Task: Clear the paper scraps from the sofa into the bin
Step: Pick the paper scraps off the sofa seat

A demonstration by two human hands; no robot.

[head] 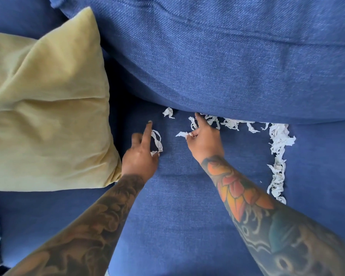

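A blue sofa (187, 216) carries a yellow cushion (48, 116) at left. Paper scraps (278, 156) trail along the back cushion's foot. The left hand (140, 154) pinches a paper loop (157, 143); the right hand (204, 140) pinches a scrap (182, 134).

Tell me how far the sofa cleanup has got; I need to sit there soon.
Nothing visibly binned; no bin in view. In hand: the left hand holds a looped strip, the right hand pinches a scrap. Left: the scraps along the back cushion and the long trail on the seat.
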